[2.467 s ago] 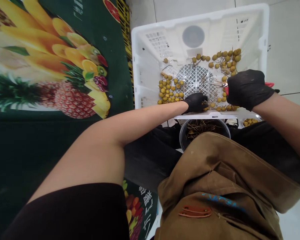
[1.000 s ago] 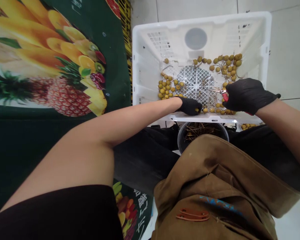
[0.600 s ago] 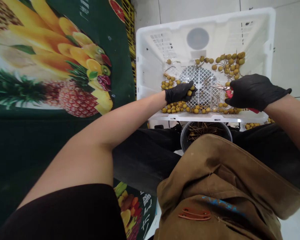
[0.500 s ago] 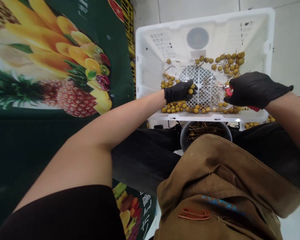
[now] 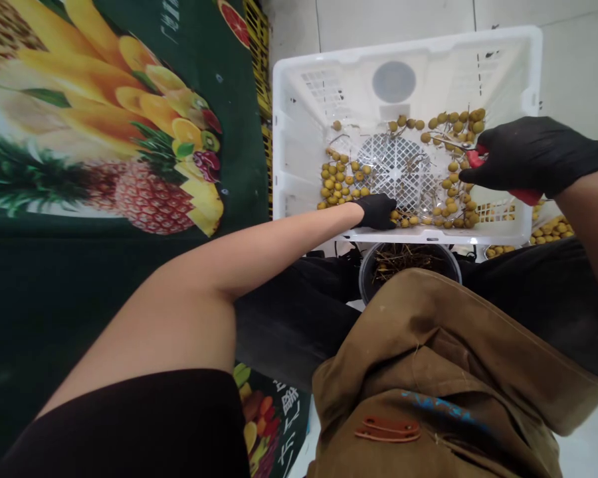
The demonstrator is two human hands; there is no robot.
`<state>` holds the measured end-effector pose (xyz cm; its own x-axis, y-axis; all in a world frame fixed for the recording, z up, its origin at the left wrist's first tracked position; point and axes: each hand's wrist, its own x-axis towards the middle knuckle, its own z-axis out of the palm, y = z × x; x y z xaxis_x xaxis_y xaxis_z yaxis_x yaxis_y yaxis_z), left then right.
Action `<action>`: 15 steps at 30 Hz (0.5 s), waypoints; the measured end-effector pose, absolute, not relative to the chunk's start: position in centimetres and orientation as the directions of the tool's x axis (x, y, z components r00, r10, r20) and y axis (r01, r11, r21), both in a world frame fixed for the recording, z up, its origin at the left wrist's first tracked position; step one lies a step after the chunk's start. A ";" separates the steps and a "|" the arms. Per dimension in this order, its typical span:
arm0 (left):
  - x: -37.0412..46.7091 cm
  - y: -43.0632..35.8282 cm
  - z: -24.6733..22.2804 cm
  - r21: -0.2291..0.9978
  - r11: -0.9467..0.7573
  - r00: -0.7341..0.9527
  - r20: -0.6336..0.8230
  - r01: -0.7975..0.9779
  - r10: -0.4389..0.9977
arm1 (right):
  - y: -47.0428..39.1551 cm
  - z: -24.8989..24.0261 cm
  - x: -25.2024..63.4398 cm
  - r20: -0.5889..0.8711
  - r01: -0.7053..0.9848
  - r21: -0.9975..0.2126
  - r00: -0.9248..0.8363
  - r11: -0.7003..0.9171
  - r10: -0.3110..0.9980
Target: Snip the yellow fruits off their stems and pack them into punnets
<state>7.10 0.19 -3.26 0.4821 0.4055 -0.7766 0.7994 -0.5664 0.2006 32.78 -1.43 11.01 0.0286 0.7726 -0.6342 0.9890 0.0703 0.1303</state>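
A white plastic crate (image 5: 403, 52) holds many small round yellow-brown fruits (image 5: 336, 182) along its left, front and right sides. My left hand (image 5: 376, 211), in a black glove, reaches down at the crate's front side among the fruits. Its fingers are bent, and what they may hold is hidden. My right hand (image 5: 533, 156), also gloved in black, is closed on red-handled scissors (image 5: 477, 158) over the crate's right side. The scissor blades point left, over fruits (image 5: 458, 123) on thin stems at the back right.
A bucket (image 5: 361, 269) of cut stems stands in front of the crate, between my legs. More fruits (image 5: 551, 230) lie to the crate's right. A green fruit-printed sheet (image 5: 236, 133) covers the left, beside yellow crates (image 5: 260, 60).
My left hand has moved toward the crate's front side; the fruits seen in it before are now out of sight. My right hand has moved right and back with the scissors.
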 end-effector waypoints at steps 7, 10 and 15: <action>7.1 0.4 -5.4 0.375 -0.594 0.632 -0.711 0.712 0.309 | -1.7 11.3 32.2 -0.635 0.986 0.110 -0.025 0.122 0.772; 7.2 0.2 -6.3 0.406 -0.587 0.648 -0.706 0.700 0.286 | -1.8 11.6 31.9 -0.657 0.987 0.113 -0.015 0.117 0.754; 6.8 0.6 -7.6 0.454 -0.500 0.626 -0.738 0.738 0.254 | -1.8 11.5 31.8 -0.653 0.990 0.088 -0.027 0.112 0.756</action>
